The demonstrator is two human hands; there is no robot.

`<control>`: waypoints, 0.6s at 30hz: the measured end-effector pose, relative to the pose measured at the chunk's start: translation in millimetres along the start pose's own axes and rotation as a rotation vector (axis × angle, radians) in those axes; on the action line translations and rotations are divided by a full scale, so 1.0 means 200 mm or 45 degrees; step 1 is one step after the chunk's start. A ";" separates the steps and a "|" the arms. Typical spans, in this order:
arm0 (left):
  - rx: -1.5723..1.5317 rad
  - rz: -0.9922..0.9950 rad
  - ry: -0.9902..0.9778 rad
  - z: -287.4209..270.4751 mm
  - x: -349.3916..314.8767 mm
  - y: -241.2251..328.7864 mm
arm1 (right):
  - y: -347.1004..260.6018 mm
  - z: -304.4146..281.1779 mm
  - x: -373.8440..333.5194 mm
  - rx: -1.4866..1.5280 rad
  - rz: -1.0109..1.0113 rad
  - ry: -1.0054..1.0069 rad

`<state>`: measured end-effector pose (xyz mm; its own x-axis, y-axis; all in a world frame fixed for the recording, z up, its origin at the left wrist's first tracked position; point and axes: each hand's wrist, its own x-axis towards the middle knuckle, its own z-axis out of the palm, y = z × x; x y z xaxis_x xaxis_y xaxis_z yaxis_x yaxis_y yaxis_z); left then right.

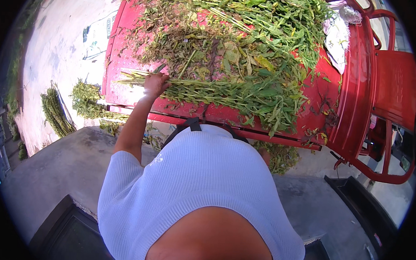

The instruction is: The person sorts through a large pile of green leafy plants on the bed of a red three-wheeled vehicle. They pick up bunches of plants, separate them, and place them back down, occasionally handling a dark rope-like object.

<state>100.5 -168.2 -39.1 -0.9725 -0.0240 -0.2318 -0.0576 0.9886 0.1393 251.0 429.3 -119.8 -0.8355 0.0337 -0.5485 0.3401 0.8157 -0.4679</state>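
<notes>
My left hand (156, 84) reaches over the red truck bed (115, 92) at its near left side. Its fingers are closed round the bare lower ends of a bundle of leafy stalks (228, 94). The bundle lies lengthwise along the near edge, with its cut ends to the left and its green leafy tops to the right. Some stalks under the palm are hidden. My right hand is out of sight behind my body.
Loose, partly dried leaves (188, 50) cover the middle of the bed. Beyond them lies a larger pile of green stalks (277, 21). A white sack (336, 38) sits by the red cab frame (395, 87). More stalk bundles (56, 109) are on the ground at left.
</notes>
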 end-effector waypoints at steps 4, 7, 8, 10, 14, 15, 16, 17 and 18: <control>0.169 -0.102 0.044 0.06 -0.03 0.02 | -0.72 -0.32 0.29 -0.003 -0.260 0.143; 0.265 -0.162 0.054 0.07 -0.02 0.03 | -1.05 -0.37 0.50 -0.102 -0.666 0.315; 0.278 -0.199 0.063 0.09 -0.01 0.03 | -1.16 -0.38 0.57 -0.219 -0.794 0.350; 0.270 -0.261 0.077 0.12 -0.01 0.02 | -1.35 -0.37 0.67 -0.470 -0.896 0.351; 0.166 -0.338 0.177 0.19 0.00 0.05 | -1.51 -0.32 0.84 -0.959 -0.686 0.076; 0.050 -0.333 0.253 0.22 -0.01 0.05 | -1.52 -0.32 0.88 -1.056 -0.558 -0.047; 0.076 -0.332 0.277 0.24 -0.01 0.04 | -1.55 -0.32 0.91 -1.144 -0.426 -0.172; 0.057 -0.369 0.251 0.23 0.00 0.05 | -1.58 -0.31 0.92 -1.223 -0.373 -0.229; -0.010 -0.363 0.227 0.27 -0.01 0.03 | -1.60 -0.31 0.91 -1.257 -0.390 -0.265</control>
<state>113.6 -155.0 -90.9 -0.9412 -0.3256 -0.0902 -0.3338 0.9372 0.1010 -37.1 210.1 -26.4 -0.7039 -0.2766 -0.6542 -0.4536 0.8838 0.1144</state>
